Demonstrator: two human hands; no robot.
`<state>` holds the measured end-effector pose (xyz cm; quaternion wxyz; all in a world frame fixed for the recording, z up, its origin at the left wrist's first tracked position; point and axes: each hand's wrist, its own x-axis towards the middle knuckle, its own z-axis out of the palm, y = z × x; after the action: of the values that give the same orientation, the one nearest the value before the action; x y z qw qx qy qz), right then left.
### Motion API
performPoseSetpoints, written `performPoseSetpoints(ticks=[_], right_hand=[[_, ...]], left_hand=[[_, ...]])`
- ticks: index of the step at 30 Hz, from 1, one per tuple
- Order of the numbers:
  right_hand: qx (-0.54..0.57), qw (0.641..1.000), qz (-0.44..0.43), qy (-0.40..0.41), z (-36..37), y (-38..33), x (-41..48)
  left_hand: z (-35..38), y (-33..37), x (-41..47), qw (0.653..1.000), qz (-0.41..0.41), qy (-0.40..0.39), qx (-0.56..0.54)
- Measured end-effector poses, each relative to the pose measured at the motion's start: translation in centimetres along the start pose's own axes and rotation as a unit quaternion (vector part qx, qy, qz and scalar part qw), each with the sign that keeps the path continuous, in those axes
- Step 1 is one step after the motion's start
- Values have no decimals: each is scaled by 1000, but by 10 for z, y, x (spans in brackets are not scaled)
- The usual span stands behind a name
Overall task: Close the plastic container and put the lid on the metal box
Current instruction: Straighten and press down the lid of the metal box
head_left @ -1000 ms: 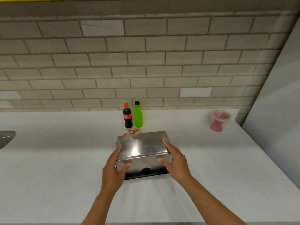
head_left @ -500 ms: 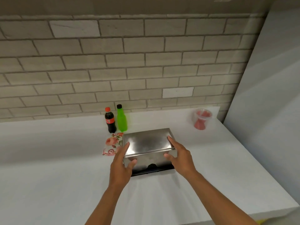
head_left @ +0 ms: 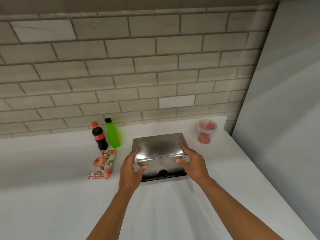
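Gripping the lidded metal box (head_left: 162, 164) are left hand (head_left: 131, 168) and right hand (head_left: 194, 162); plastic container (head_left: 206, 134) holds red pieces.

Your left hand (head_left: 130, 168) and right hand (head_left: 193, 161) reach forward on outstretched forearms, each gripping one end of the metal box (head_left: 162, 163) (thumbs in front, fingers on top).

I can read no words or numbers from my head view. The small dark cola bottle with a red cap (head_left: 99, 136) wears a red label whose white marks are too blurred to read. The flat pink floral packet (head_left: 102, 164) carries a red band with white shapes, also illegible.
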<state>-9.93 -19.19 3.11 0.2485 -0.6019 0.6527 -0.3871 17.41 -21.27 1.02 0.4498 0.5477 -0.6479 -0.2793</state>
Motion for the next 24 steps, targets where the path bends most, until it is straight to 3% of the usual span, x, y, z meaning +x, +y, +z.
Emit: performPoseSetpoints(ticks=[16, 24], right_hand=[[-9, 999, 2, -34, -19, 28, 110], [3, 1000, -3, -27, -17, 32, 132]], left_hand=[[53, 9, 91, 999, -49, 16, 17], [60, 3, 115, 999, -28, 15, 12]])
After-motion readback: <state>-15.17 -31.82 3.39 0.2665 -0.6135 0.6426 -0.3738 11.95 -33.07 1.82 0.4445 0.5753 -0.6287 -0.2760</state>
